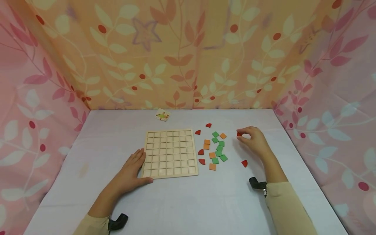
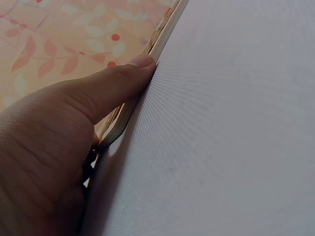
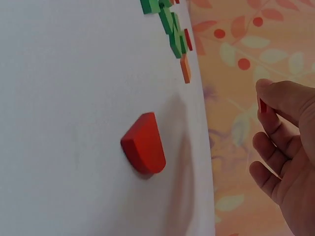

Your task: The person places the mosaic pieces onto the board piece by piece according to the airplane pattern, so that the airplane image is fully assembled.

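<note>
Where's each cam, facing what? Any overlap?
Head: on the head, forward and down at the grid board; left hand, right hand, sleeves show.
Left wrist: worn there, toward that grid board; left hand shows.
Right wrist: worn there, toward a loose red piece; right hand shows.
Head and right wrist share that piece and the pinched red piece.

Bare hands (image 1: 130, 171) emerge from plain beige sleeves (image 1: 289, 207), a curved black fitting (image 1: 118, 222) beside each cuff (image 1: 276, 187).

A white-clothed counter (image 1: 182, 205) carries a wooden grid board (image 1: 170, 155), a patterned card (image 1: 163, 115) beyond it, and green squares (image 1: 218, 153), orange squares (image 1: 207, 142) and red quarter-circles (image 1: 244, 163) to its right.
</note>
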The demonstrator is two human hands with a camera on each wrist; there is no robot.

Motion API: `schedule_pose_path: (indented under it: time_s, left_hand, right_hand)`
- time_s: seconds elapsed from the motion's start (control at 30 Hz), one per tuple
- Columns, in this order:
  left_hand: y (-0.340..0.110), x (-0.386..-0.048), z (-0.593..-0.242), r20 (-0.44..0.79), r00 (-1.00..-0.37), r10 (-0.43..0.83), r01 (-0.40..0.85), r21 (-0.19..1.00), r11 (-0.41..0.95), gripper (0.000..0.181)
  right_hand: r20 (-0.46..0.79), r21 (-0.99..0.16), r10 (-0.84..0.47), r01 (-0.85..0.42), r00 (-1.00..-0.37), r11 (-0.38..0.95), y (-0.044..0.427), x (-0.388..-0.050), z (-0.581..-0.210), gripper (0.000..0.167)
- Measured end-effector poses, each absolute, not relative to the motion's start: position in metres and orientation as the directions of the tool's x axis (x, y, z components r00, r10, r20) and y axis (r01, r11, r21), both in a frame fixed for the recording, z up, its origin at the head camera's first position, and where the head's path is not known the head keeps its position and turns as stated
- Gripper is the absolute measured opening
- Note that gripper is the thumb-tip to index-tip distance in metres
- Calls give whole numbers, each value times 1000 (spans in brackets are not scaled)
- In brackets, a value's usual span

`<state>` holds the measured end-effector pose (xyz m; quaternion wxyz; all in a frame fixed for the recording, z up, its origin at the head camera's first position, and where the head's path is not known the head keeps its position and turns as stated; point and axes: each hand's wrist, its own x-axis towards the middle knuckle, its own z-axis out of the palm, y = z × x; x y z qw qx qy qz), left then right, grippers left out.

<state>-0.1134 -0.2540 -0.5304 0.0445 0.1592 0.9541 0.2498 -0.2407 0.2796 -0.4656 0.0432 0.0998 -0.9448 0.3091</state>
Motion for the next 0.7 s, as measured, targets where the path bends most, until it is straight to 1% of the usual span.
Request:
schedule_pose_path:
  time_s: [0.23, 0.47, 0.7]
  left_hand:
    - [-254, -113, -530, -7, -945, 326, 282, 487, 827, 123]
    - [-254, -113, -531, -7, -946, 324, 280, 487, 828, 124]
    - [-254, -114, -531, -8, -947, 322, 278, 486, 829, 123]
  right_hand:
    - [184, -592, -182, -256, -966, 764, 262, -233, -461, 32]
    - [167, -626, -171, -239, -971, 743, 244, -230, -458, 34]
    - [165, -640, -213, -269, -963, 720, 220, -224, -455, 32]
